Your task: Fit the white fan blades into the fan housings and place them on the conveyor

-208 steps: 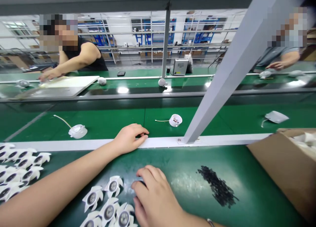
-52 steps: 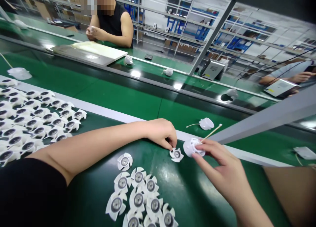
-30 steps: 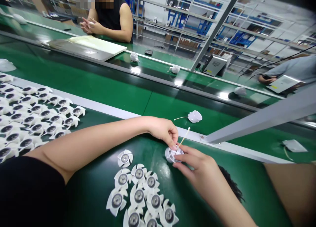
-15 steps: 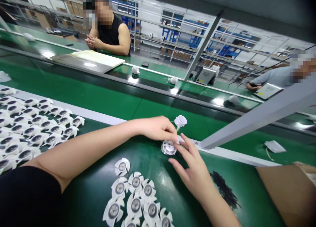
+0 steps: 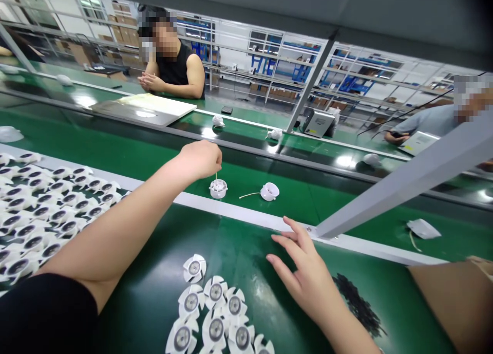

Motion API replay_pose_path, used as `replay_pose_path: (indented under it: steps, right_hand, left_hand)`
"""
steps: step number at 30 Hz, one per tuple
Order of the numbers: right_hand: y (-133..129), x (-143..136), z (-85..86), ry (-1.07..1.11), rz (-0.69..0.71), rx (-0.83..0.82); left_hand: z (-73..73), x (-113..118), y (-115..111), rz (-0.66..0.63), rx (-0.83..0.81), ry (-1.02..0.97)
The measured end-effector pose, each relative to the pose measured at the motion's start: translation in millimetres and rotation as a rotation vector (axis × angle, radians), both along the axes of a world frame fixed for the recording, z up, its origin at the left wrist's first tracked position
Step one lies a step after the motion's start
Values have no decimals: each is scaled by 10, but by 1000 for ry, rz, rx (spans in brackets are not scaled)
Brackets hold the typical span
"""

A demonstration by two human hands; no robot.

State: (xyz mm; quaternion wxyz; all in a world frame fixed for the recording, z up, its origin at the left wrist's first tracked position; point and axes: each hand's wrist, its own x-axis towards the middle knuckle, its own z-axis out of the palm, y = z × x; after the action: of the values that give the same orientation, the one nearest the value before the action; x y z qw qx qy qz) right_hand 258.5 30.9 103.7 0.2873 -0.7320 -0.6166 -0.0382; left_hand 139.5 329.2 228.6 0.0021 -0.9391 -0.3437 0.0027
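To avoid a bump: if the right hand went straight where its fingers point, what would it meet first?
The right hand would probably meet the white rail first. The hand's height is unclear, so it might pass above, toward the open white housing.

One housing point(image 5: 218, 190) sits just under the left hand point(image 5: 202, 159), a second housing point(image 5: 269, 191) beyond the right hand point(image 5: 304, 269); on the table point(image 5: 142, 292), fan wheels point(image 5: 214, 328) lie left of that hand, strips point(image 5: 358, 305) right.

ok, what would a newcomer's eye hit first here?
Probably the white fan wheels, massed at lower left with a smaller cluster at bottom centre. Then the left hand above the green belt, holding the wire of a round white housing. The heap of black pieces at lower right also stands out.
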Motion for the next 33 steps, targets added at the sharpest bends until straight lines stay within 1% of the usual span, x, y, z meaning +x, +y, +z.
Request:
replay_pose_path:
  steps: [1,2,3,4,6,8,10,12,14,16,19,22,24,26,27,29,31,33]
  right_hand:
    - [0,4,-3,1,-4,4]
    - [1,6,-7,1,-7,10]
    - [2,7,-11,3,-7,14]
    - [4,7,-16,6,-5,16]
    - [8,5,-25,7,14,17]
    - [12,3,-31,-2,38,17]
    - [13,3,-33,-9,52,20]
    - [12,4,-32,-8,51,21]
    - [9,5,-33,-7,48,9]
    - [4,6,-40,-16,45,-11]
    - [0,11,-53,-41,34,-1]
    - [6,20,-42,-60,-4,54]
    - [16,13,-15,-60,-53,111]
    - [23,-13,15,-51,-86,170]
    - [23,-33,24,-48,-80,200]
    - [11,-79,19,-36,-19,243]
    - [-16,-112,-12,-71,92,263]
    - [-39,-108,-37,-159,161,272]
  left_hand:
    - [-22,14,-16,8,79,-31]
    - [-56,36,-53,-9,137,-71]
    - [-104,67,-109,-55,160,-97]
    - [-165,106,-177,-112,150,-101]
    - [-319,200,-322,-210,45,-26]
    - [-491,295,-432,-222,-23,69]
    - [-638,366,-478,-204,-39,124]
    - [-730,399,-465,-208,-38,150]
    - [-758,402,-428,-234,-31,159]
    - [-730,391,-407,-273,-29,161]
    - [-633,375,-455,-326,-7,107]
    - [-515,345,-604,-362,71,-56]
    - [-425,289,-754,-463,108,-178]
    - [-312,198,-937,-634,114,-252]
    - [-246,145,-1035,-721,115,-276]
    - [-96,40,-1218,-813,85,-323]
    - [71,-49,-1348,-812,37,-332]
    - [242,-125,-1401,-824,-34,-350]
